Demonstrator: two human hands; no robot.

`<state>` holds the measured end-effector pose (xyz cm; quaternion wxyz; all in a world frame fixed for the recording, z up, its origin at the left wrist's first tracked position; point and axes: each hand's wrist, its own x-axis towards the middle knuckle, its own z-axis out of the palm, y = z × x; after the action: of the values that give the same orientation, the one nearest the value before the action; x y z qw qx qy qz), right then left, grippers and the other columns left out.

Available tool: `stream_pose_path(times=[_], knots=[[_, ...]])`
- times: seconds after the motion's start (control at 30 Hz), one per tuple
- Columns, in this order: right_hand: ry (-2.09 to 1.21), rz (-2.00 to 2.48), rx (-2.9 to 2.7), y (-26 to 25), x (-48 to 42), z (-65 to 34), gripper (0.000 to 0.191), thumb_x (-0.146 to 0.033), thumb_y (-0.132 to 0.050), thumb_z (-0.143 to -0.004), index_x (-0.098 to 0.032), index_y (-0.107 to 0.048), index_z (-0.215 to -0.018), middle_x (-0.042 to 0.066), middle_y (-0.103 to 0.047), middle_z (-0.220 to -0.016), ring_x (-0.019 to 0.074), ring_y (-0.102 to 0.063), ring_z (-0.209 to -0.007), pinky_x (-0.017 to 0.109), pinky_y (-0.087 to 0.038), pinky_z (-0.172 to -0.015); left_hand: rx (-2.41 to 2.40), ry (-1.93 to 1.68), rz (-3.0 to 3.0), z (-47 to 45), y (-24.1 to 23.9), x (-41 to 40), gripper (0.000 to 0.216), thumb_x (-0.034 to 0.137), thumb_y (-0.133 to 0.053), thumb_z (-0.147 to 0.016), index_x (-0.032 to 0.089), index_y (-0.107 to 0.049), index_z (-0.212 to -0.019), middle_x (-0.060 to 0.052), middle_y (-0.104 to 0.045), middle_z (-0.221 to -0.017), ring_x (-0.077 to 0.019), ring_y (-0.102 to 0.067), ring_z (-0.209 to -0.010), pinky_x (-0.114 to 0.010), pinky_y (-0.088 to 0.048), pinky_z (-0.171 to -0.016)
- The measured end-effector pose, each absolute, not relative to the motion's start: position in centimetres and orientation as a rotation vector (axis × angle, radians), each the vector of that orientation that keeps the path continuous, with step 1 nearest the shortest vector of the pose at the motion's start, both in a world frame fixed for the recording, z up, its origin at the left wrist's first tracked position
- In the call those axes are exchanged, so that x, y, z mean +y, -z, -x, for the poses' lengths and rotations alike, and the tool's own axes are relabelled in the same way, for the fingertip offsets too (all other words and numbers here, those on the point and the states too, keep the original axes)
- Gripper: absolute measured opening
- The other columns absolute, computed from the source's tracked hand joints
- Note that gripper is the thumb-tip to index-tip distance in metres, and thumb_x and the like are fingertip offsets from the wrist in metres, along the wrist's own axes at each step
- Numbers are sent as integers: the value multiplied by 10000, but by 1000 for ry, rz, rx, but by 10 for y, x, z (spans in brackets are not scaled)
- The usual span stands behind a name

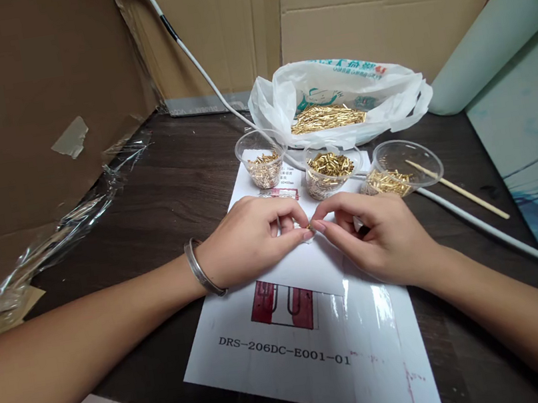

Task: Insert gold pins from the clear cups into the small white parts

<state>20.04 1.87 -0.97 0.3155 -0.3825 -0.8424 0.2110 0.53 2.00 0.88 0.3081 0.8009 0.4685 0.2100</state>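
Observation:
My left hand [259, 238] and my right hand [372, 230] meet fingertip to fingertip above a printed white sheet [364, 335]. Each pinches thumb against forefinger, and between them shows a tiny gold-coloured metal piece [310, 226]. Most of that piece is hidden by the fingertips, so its exact shape cannot be made out. Just beyond the hands stand a clear plastic cup [265, 178] of small gold pieces, a second cup [329, 182] of short gold tubes, and a third, tilted cup [387, 182] of slim gold pieces.
A white plastic bag [401, 104] holding many long gold pins [327, 116] lies behind the cups. A wooden stick [473, 198] leans out of the right cup. A white cable [211, 82] crosses the dark table [179, 174]. Cardboard walls [208, 35] enclose the back and left.

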Motion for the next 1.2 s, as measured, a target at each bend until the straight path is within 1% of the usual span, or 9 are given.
stream_pose_path(times=[0.27, 0.47, 0.6, 0.9, 1.07, 1.2], knots=[[-658, 1055, -2200, 7, 19, -199, 73, -208, -568, -813, -157, -621, -817, -79, -427, -492, 44, -384, -435, 194, -325, -486, 1189, -540, -2165, -4, -8, 21, 113, 260, -605, -798, 160, -659, -798, 27, -583, -629, -76, -497, -578, -195, -352, -556], [-819, 1113, -2139, 4, 20, -200, 66, -210, -584, -791, -164, -627, -772, -76, -394, -480, 50, -358, -441, 188, -292, -444, 1172, -524, -2209, -3, -8, 22, 127, 275, -601, -813, 160, -642, -780, 31, -604, -661, -69, -499, -595, -193, -342, -562], [-906, 1165, -2105, 2, 20, -198, 66, -215, -584, -782, -169, -619, -749, -76, -392, -482, 52, -353, -445, 186, -280, -432, 1166, -529, -2236, -3, -7, 21, 124, 275, -608, -813, 163, -644, -774, 40, -600, -644, -62, -503, -596, -187, -340, -566], [-869, 1227, -2072, 2, 16, -194, 45, -207, -582, -762, -174, -594, -734, -76, -409, -484, 60, -373, -455, 200, -302, -449, 1133, -569, -2227, -2, -6, 20, 121, 257, -608, -815, 159, -650, -760, 41, -626, -667, -53, -508, -603, -185, -344, -576], [-855, 1238, -2085, 0, 15, -193, 41, -193, -574, -758, -171, -583, -724, -78, -399, -481, 59, -358, -443, 202, -294, -433, 1144, -556, -2215, -2, -6, 20, 130, 264, -605, -816, 159, -670, -775, 34, -625, -647, -58, -503, -584, -193, -342, -564], [-870, 1262, -2101, -1, 17, -192, 41, -179, -567, -747, -173, -572, -706, -78, -397, -479, 62, -358, -439, 205, -294, -424, 1143, -541, -2214, -2, -6, 21, 137, 274, -605, -816, 164, -680, -783, 25, -636, -660, -71, -524, -608, -205, -354, -578]])
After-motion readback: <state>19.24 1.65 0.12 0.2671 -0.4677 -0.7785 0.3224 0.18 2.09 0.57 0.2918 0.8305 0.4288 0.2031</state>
